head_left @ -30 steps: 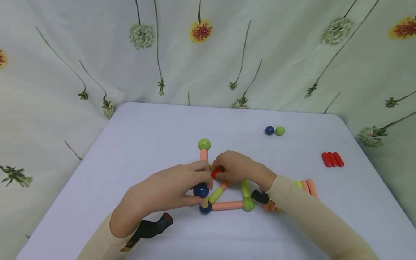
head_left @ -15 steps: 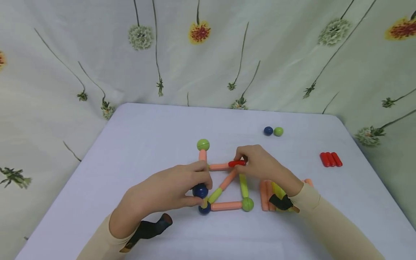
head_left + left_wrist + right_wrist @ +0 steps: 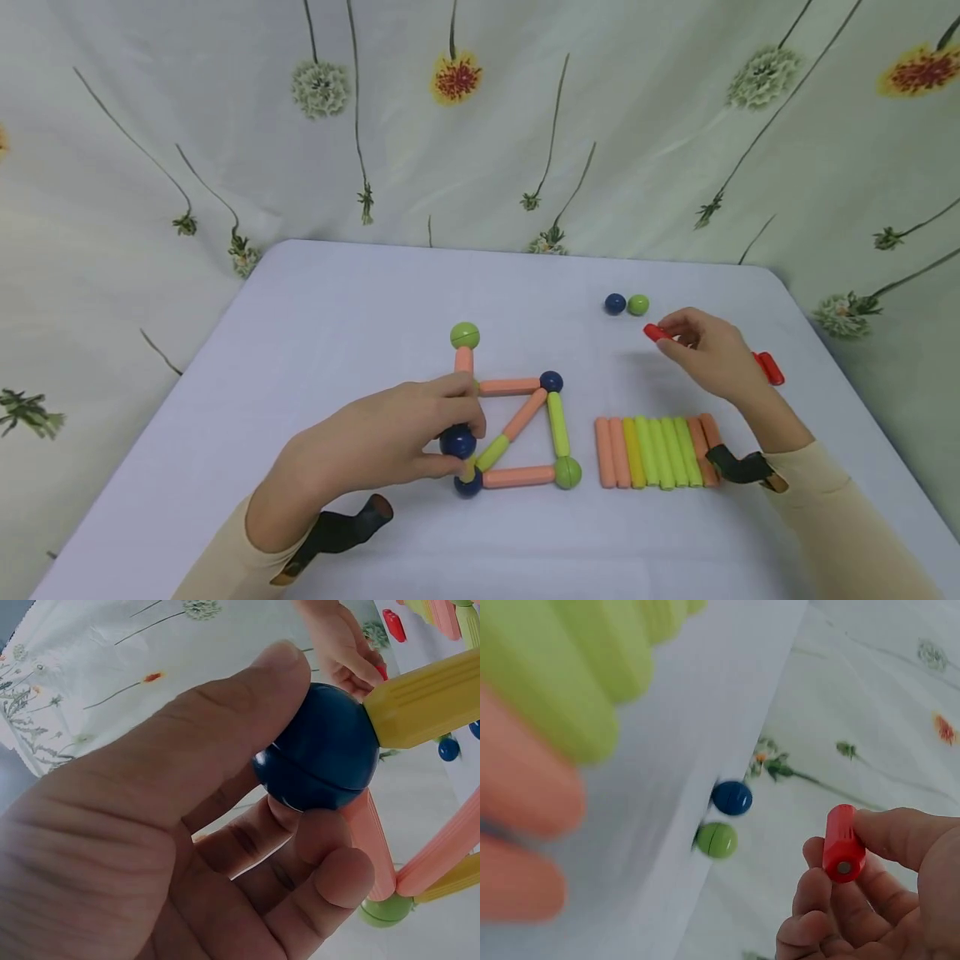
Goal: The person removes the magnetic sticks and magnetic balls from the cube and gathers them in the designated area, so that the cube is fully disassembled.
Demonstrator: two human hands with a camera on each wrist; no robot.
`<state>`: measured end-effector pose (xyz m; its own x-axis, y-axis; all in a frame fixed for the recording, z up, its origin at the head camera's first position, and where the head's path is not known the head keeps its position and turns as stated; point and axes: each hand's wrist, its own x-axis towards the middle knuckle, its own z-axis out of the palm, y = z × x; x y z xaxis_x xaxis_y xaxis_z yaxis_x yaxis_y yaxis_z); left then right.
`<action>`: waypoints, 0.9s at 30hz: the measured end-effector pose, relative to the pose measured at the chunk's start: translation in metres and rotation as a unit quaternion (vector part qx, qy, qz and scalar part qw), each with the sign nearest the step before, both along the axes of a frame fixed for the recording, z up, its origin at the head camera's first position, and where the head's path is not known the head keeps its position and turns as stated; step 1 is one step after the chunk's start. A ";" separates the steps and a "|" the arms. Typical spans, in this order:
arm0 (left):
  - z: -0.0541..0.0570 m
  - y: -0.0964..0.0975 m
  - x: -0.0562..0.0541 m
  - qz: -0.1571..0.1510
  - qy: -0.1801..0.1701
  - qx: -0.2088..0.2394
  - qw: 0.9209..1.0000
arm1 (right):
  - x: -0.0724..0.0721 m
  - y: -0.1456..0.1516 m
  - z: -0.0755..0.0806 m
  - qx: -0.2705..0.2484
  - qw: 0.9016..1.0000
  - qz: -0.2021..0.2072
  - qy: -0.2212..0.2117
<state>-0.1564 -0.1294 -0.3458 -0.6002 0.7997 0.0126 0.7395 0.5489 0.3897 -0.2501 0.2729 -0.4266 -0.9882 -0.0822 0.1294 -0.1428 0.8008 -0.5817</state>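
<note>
One slip of the left hand pinching the navy ball may topple it; right hand pinches red rod.

On your table, the ball-and-rod frame lies before you, your left hand at its left side. Right of the frame lies the rod row; behind that, two loose balls, left of your right hand and its held rod.

You're likely in home or small staged corner: pale, round-cornered counter, flower-printed fabric behind and at both sides, coloured toy rods and balls on top. View too tight to settle which.
</note>
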 end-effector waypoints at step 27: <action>0.001 0.000 -0.001 0.002 -0.006 0.002 1.000 | -0.004 0.155 -0.038 0.051 0.971 -0.159 -0.169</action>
